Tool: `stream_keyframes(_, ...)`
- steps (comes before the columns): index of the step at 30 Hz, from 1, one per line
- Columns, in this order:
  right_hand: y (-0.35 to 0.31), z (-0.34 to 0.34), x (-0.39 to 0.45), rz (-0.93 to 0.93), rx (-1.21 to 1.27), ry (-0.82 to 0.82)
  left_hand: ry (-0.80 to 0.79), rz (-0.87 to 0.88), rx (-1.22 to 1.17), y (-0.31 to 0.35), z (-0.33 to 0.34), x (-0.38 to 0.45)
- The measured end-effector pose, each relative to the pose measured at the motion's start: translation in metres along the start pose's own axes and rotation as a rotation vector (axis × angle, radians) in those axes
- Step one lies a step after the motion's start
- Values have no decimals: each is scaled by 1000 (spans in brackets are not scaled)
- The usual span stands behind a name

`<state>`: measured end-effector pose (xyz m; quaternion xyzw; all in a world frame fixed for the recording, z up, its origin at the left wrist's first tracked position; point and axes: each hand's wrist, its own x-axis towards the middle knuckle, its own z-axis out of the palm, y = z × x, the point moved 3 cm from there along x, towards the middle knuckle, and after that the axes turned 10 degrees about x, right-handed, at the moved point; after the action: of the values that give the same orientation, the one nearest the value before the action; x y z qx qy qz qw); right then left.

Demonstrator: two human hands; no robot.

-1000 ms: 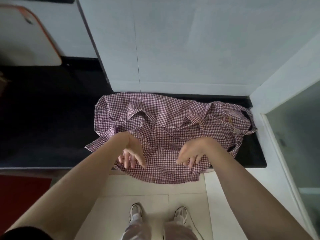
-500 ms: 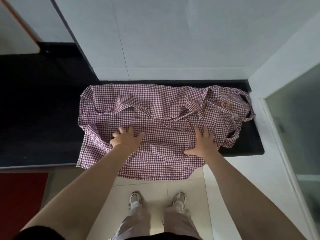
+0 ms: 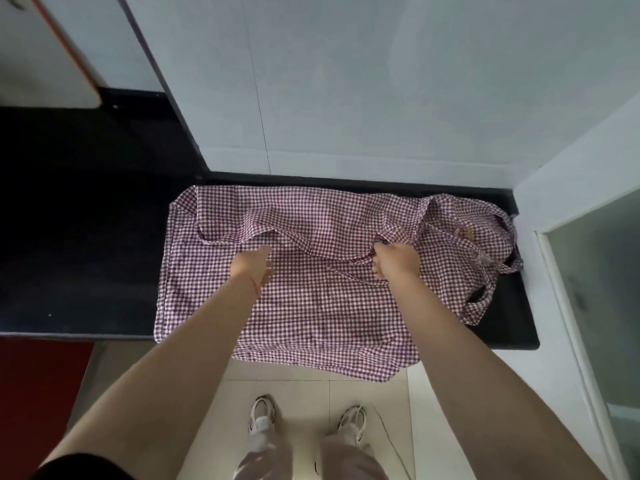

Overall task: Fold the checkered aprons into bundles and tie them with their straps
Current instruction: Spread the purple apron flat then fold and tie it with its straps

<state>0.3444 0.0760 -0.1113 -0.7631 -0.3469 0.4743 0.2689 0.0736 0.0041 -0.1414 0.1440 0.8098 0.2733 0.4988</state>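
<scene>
- The checkered apron [image 3: 311,306] lies spread out on the black desk [image 3: 86,254], under both hands, with its near edge hanging over the desk's front edge toward the floor.
- The cloth is purple-and-white check, creased, with a fold running across it just beyond the hands.
- A strap [image 3: 481,303] loops out of the bunched end of the apron, to the right of the right hand, and lies on the bare desk there.
- The right hand [image 3: 394,261] sits on the apron's right half, fingers curled into the fold of cloth in front of it, gripping that fold.
- The left hand [image 3: 252,265] rests on the apron's middle, to the left of the right hand; its fingers point away from the person and look fairly straight, laid on the cloth, though their tips are blurred.
- The two hands are apart from each other, with flat checkered cloth between them.
- Beyond the hands a white wall [image 3: 346,81] rises from the back of the desk.
- Below the hands, past the hanging edge, a pale tiled floor [image 3: 304,393] shows, with two white shoes [image 3: 261,414] on it.
- Left of the left arm, under the desk's edge, there is a red surface [image 3: 38,393].
</scene>
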Motion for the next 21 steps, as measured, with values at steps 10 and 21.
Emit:
stream_keyframes(10,8,11,25,443,544,-9,-108,-308,-786,10,-1,30)
stream_keyframes(21,0,27,22,480,455,-45,24,-260,-470,-5,-30,11)
